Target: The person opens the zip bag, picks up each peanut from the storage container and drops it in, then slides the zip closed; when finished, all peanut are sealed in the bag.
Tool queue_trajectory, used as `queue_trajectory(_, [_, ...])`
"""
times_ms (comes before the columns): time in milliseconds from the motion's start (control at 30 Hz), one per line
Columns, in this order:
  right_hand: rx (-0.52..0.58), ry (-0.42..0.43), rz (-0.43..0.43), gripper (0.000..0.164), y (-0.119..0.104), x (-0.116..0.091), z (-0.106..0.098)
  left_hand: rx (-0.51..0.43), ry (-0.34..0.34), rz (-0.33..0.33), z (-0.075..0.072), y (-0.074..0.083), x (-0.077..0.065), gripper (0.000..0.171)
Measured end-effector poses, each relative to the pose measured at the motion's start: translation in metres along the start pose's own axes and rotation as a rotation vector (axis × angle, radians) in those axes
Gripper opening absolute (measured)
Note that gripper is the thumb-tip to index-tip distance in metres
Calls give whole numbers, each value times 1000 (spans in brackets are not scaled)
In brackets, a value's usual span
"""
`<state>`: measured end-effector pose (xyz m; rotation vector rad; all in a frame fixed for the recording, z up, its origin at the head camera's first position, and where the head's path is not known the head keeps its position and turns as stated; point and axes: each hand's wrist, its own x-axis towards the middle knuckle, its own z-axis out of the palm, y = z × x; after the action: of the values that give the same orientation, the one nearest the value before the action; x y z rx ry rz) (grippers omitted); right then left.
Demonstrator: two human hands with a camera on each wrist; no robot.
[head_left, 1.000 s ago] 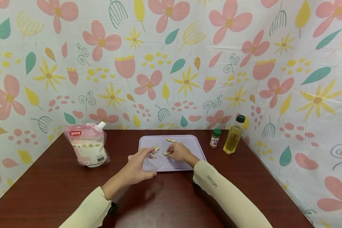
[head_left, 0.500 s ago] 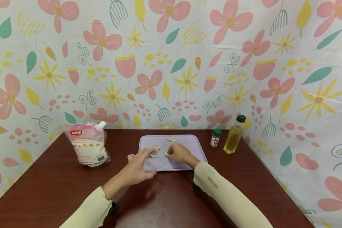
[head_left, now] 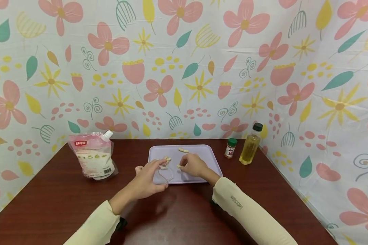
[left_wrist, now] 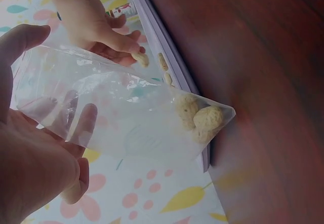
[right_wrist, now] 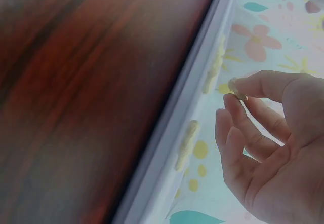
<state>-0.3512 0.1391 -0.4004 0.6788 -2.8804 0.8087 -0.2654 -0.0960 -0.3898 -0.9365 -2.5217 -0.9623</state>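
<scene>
My left hand (head_left: 147,180) holds a clear plastic bag (left_wrist: 121,102) by its mouth, thumb and fingers spread apart along the opening. Several peanuts in their shells (left_wrist: 207,118) lie in the bag's bottom corner. Over the lilac tray (head_left: 207,154), my right hand (head_left: 194,165) pinches one peanut (right_wrist: 237,88) between thumb and fingertips, to the right of the bag. More unshelled peanuts (head_left: 183,150) rest near the tray's back edge. Two peanut shapes, the nearer peanut (right_wrist: 187,145) among them, show along the tray in the right wrist view.
The tray sits on a dark red-brown table (head_left: 184,217). A spouted pink-and-white pouch (head_left: 93,156) stands at left. At right are a green-capped spice jar (head_left: 230,148) and an oil bottle (head_left: 250,147). A flowered cloth (head_left: 184,68) hangs behind.
The right forearm has shifted slightly to the right, and the pinched peanut now shows less beyond the fingertips. The left hand keeps its place with the bag.
</scene>
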Motion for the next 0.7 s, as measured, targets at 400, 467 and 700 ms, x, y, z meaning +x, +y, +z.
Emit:
queue_trajectory(400, [98, 147, -12, 4, -22, -23, -16, -1, -22, -17, 1, 1, 0, 78])
queue_trajectory(467, [133, 170, -18, 4, -27, -27, -19, -3, -21, -21, 2, 1, 0, 78])
queue_trajectory(700, [208, 202, -93, 4, -41, -38, -29, -14, -21, -19, 2, 2, 1, 78])
